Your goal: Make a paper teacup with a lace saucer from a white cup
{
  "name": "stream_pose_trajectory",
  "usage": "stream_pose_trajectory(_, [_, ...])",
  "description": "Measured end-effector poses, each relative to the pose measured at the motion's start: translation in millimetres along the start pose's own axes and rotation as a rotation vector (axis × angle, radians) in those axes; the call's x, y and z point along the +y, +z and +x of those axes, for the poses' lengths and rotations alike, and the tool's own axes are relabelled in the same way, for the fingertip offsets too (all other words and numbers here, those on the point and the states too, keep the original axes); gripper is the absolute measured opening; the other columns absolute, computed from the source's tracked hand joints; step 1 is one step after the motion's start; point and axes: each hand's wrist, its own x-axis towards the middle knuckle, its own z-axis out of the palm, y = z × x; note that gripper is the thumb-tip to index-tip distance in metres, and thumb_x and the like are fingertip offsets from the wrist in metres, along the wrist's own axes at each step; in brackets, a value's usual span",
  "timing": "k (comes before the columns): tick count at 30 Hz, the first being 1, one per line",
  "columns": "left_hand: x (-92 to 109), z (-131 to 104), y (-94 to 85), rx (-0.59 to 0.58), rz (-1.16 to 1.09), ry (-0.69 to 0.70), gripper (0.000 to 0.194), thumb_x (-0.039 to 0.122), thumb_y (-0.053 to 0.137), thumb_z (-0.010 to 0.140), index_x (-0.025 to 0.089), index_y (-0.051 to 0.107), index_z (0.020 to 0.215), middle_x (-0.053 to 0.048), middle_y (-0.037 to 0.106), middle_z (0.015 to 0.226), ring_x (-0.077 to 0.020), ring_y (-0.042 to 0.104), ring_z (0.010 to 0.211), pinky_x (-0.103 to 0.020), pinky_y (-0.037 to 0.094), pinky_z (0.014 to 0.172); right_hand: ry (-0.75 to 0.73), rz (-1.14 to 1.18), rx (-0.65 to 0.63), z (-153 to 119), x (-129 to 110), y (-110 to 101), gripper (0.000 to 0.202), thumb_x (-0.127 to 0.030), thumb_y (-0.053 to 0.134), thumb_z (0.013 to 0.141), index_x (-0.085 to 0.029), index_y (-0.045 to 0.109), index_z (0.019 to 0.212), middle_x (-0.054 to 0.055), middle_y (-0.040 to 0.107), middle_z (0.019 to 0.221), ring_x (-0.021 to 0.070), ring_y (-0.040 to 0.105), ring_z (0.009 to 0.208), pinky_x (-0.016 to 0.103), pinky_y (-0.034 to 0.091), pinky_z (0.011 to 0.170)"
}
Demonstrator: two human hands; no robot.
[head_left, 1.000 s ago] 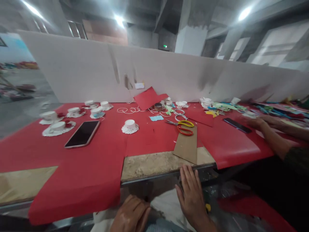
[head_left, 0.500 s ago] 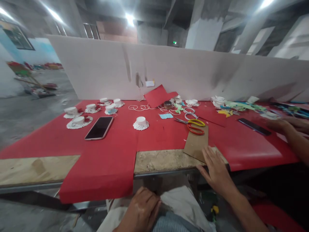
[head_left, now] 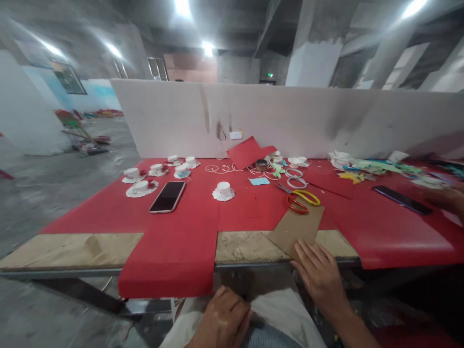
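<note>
Well to the left of the lone white cup [head_left: 224, 187], six more white cups [head_left: 157, 167] are grouped, and a pale-rimmed phone [head_left: 167, 197] is laid nearer to it. On the cup's near side, the left hand [head_left: 224, 316] is held with fingers curled in; whether anything is gripped cannot be told. To the cup's right, scissors [head_left: 296, 192] are rested partly on brown cardboard [head_left: 299, 229], its near corner covered by the right hand [head_left: 319, 270], fingers almost straight; whether it is pinched cannot be told. Well right of the cup, a dark phone [head_left: 402, 199] is laid.
</note>
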Motion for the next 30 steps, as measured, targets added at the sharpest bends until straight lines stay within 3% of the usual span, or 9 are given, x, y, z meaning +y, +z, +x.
stream_pose_trajectory(6, [6.5,5.0,-10.6,0.004,0.018,-0.022,0.017,0.012,0.041,0.083,0.015,0.057,0.077,-0.004,0.056,0.065,-0.0134,0.053,0.063,-0.027,0.043,0.062,-0.088,0.085,-0.011,-13.3,1.0,-21.8,0.027,-0.026,0.049,0.089,-0.015,0.059,0.112,0.009,0.066,0.110,0.0226,0.059,0.100,0.043,0.033,0.095])
stream_pose_trajectory(10, [7.2,27.0,-12.4,0.015,0.046,0.097,0.017,0.013,0.042,0.084,0.015,0.058,0.088,-0.005,0.059,0.073,-0.0138,0.056,0.071,-0.030,0.045,0.072,-0.101,0.140,-0.010,-2.4,-16.9,-24.6,0.026,-0.029,0.053,0.086,-0.017,0.060,0.108,0.007,0.067,0.107,0.0219,0.059,0.097,0.041,0.035,0.094])
stream_pose_trajectory(12, [4.4,43.2,-11.4,-0.017,0.060,0.132,0.018,0.015,0.043,0.085,0.016,0.058,0.094,-0.006,0.062,0.082,-0.0155,0.057,0.080,-0.033,0.044,0.079,-0.106,0.132,-0.060,3.8,-19.4,-20.7,0.037,-0.036,0.051,0.086,-0.014,0.055,0.116,0.010,0.062,0.116,0.0240,0.056,0.104,0.044,0.033,0.097])
stream_pose_trajectory(15, [-1.7,68.4,-5.0,-0.052,0.108,0.079,0.023,0.023,0.047,0.085,0.015,0.055,0.104,-0.008,0.062,0.099,-0.0203,0.055,0.094,-0.039,0.041,0.088,0.005,0.033,-0.070,-0.9,-7.7,-9.4,0.063,-0.047,0.044,0.086,-0.005,0.038,0.131,0.020,0.046,0.131,0.0312,0.041,0.121,0.050,0.029,0.100])
stream_pose_trajectory(18, [-4.3,88.8,9.7,-0.164,0.139,0.097,0.039,0.036,0.054,0.081,0.015,0.051,0.113,-0.009,0.058,0.113,-0.0233,0.050,0.107,-0.042,0.034,0.098,0.182,-0.062,0.002,-21.5,7.2,2.2,0.069,-0.050,0.034,0.088,-0.002,0.026,0.137,0.024,0.043,0.132,0.0340,0.036,0.125,0.054,0.029,0.098])
stream_pose_trajectory(20, [-2.5,97.6,22.5,-0.230,0.150,0.138,0.046,0.041,0.056,0.079,0.015,0.049,0.116,-0.009,0.056,0.117,-0.0234,0.047,0.112,-0.042,0.030,0.102,0.189,-0.077,-0.003,-35.0,9.0,5.9,0.068,-0.048,0.035,0.089,-0.005,0.021,0.140,0.023,0.041,0.134,0.0338,0.033,0.127,0.055,0.028,0.099])
stream_pose_trajectory(25, [3.1,105.9,46.8,-0.207,0.184,0.183,0.034,0.031,0.048,0.085,0.014,0.053,0.113,-0.009,0.058,0.116,-0.0219,0.050,0.109,-0.040,0.036,0.098,0.109,-0.035,-0.105,-40.2,-8.9,0.8,0.067,-0.040,0.043,0.087,-0.009,0.019,0.141,0.017,0.038,0.138,0.0313,0.027,0.130,0.053,0.025,0.103])
stream_pose_trajectory(30, [-8.6,103.3,40.8,-0.107,0.211,0.230,0.028,0.023,0.042,0.088,0.012,0.057,0.108,-0.011,0.061,0.111,-0.0214,0.056,0.102,-0.037,0.046,0.086,0.077,0.023,-0.134,-32.9,-12.6,-7.0,0.055,-0.032,0.045,0.087,-0.012,0.031,0.136,0.012,0.041,0.137,0.0282,0.031,0.129,0.052,0.022,0.105])
